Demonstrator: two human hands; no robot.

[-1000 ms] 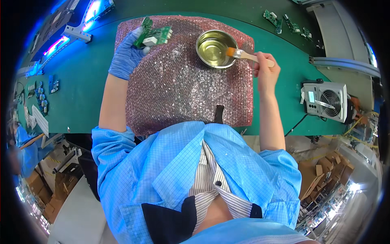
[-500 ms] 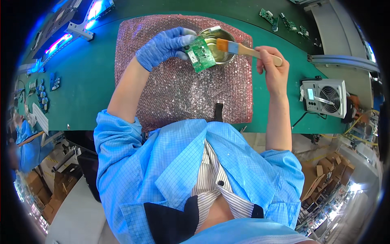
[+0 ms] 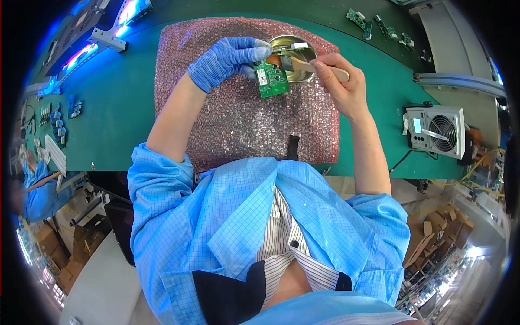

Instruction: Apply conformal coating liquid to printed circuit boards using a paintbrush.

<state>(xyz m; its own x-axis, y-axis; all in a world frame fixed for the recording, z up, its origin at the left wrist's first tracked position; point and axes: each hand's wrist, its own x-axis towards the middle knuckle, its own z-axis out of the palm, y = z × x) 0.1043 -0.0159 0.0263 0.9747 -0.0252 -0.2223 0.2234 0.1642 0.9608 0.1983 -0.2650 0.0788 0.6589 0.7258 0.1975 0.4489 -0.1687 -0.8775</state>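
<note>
My left hand point(image 3: 234, 60), in a blue knit glove, is closed on the upper left edge of a green circuit board point(image 3: 275, 82). The board is held tilted over the near left side of a round metal bowl point(image 3: 304, 73). Bare and closed, my right hand point(image 3: 346, 85) grips the wooden handle of a flat brush point(image 3: 303, 65). Its orange bristles touch the board's upper part, close to my left fingertips. A white part shows at the board's top right, above the bowl. What the bowl holds is partly hidden by the board and brush.
Pink bubble wrap point(image 3: 238, 124) lies under the bowl on the green table mat point(image 3: 114, 130). More circuit boards point(image 3: 359, 21) lie at the far right and at the left. A white device with a fan point(image 3: 436, 130) stands right; a lit metal frame point(image 3: 103, 40) stands far left.
My right hand has moved left, bringing the brush from above the bowl onto the board. The board has turned in my left hand, and its white part now shows over the bowl.
</note>
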